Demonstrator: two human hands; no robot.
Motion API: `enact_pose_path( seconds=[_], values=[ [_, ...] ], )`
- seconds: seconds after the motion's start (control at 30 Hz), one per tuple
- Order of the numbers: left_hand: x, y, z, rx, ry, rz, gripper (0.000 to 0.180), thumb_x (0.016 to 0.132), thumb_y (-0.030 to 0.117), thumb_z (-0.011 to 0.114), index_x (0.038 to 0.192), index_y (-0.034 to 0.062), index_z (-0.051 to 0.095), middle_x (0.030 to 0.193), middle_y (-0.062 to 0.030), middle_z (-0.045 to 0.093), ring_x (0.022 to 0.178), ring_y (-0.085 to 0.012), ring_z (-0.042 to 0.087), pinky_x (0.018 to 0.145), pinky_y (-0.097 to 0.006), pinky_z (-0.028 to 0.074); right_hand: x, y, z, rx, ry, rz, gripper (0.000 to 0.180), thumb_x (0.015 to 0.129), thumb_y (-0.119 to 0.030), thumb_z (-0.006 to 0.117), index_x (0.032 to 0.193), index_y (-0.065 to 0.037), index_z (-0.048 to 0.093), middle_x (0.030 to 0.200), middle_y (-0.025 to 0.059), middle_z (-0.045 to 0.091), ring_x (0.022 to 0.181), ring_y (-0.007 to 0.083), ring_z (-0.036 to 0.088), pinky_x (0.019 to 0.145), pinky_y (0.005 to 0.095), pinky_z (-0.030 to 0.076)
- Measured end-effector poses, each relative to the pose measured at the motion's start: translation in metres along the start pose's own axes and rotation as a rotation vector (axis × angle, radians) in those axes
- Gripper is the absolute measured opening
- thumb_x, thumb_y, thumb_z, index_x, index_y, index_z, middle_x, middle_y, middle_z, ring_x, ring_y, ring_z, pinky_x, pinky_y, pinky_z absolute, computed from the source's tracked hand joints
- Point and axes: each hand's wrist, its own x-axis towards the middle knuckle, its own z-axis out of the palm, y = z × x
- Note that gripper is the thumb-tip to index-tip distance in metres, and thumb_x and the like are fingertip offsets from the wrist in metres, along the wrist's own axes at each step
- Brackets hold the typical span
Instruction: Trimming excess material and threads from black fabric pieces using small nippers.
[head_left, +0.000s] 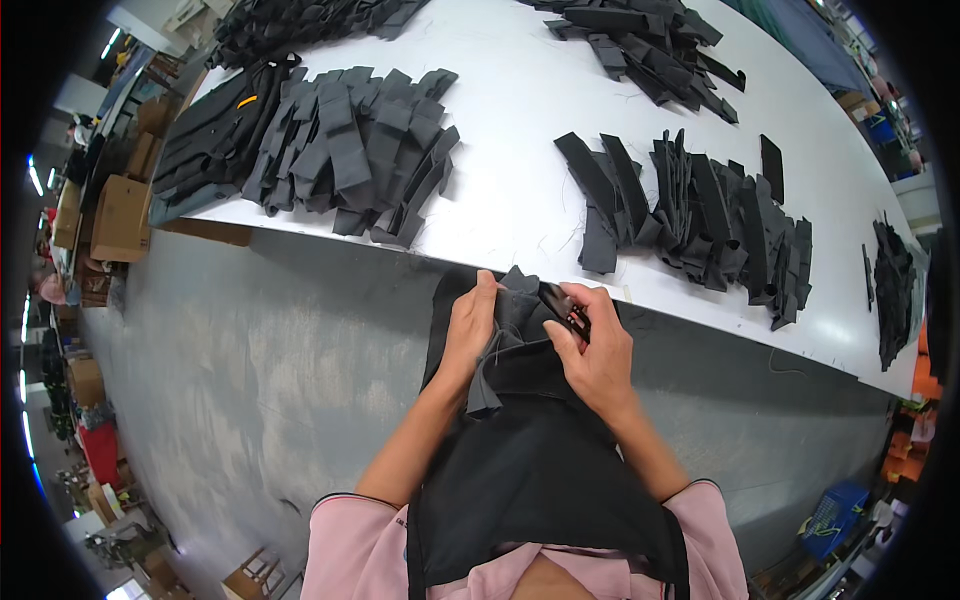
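gripping dark grey fabric pieces (517,305) with your left hand (468,325), you keep them in front of your black apron (530,480), just beside the near edge of the white table (500,170). one narrow grey strip (484,390) hangs below, between your forearms. your right hand (602,350) is curled around a small black tool (568,308) close to the fabric; your fingers partly cover it, so its exact kind cannot be confirmed.

on the table to your left lies a heap of grey fabric strips (345,140), beside a stack of black fabric items (215,135) bearing an orange tag (247,101). to your right, a row of black fabric strips (705,210) lies near the edge, loose threads around it. a further dark pile (893,290) sits by the table's right end. a blue plastic crate (836,520) stands beyond, lower right.
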Motion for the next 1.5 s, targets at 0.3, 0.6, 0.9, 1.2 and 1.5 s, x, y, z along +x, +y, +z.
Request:
enact_pose_path(
  seconds=[0.3, 0.6, 0.9, 1.2, 1.5],
  values=[
    [0.000, 0.001, -0.013, 0.002, -0.095, -0.019, 0.051, 0.099, 0.044, 0.040, 0.081, -0.0003, 0.057, 0.069, 0.0022, 0.049, 0.067, -0.0061, 0.043, 0.061, -0.023, 0.038, 0.017, -0.009, -0.007, -0.457, -0.083, -0.505, 0.033, 0.073, -0.003, 0.068, 0.105, -0.010, 0.063, 0.090, 0.0056, 0.056, 0.067, 0.0210, 0.055, 0.059, 0.0320, 0.042],
    [0.000, 0.003, -0.013, 0.049, -0.169, 0.004, 0.052, 0.099, 0.045, 0.040, 0.079, -0.0009, 0.057, 0.069, 0.0010, 0.051, 0.068, -0.0072, 0.044, 0.062, -0.024, 0.039, 0.019, -0.002, -0.013, -0.381, -0.209, -0.629, 0.031, 0.073, -0.001, 0.067, 0.103, -0.010, 0.065, 0.086, 0.0037, 0.056, 0.069, 0.0162, 0.055, 0.059, 0.0262, 0.041],
    [-0.006, 0.009, -0.010, -0.003, -0.195, -0.102, 0.050, 0.098, 0.046, 0.042, 0.075, 0.0043, 0.057, 0.066, 0.0048, 0.051, 0.061, -0.0036, 0.043, 0.055, -0.020, 0.036, 0.013, -0.003, -0.019, -0.070, -0.204, -0.242, 0.029, 0.071, 0.001, 0.067, 0.100, -0.004, 0.065, 0.083, 0.0054, 0.053, 0.066, 0.0162, 0.056, 0.058, 0.0257, 0.044],
    [-0.007, 0.008, -0.010, 0.006, -0.179, -0.053, 0.050, 0.097, 0.046, 0.043, 0.075, 0.0040, 0.057, 0.067, 0.0044, 0.051, 0.062, -0.0044, 0.044, 0.057, -0.021, 0.037, 0.013, -0.013, -0.018, -0.354, -0.170, -0.515, 0.031, 0.068, -0.002, 0.070, 0.098, -0.007, 0.067, 0.077, 0.0051, 0.057, 0.062, 0.0204, 0.057, 0.055, 0.0306, 0.044],
    [-0.009, 0.010, -0.010, 0.035, -0.192, -0.077, 0.050, 0.099, 0.043, 0.041, 0.077, 0.0000, 0.055, 0.068, 0.0016, 0.050, 0.067, -0.0067, 0.042, 0.062, -0.023, 0.039, 0.009, -0.009, -0.011, -0.487, -0.113, -0.624, 0.028, 0.072, -0.006, 0.069, 0.099, -0.005, 0.065, 0.077, 0.0016, 0.053, 0.060, 0.0176, 0.054, 0.053, 0.0281, 0.041]
  ],
)
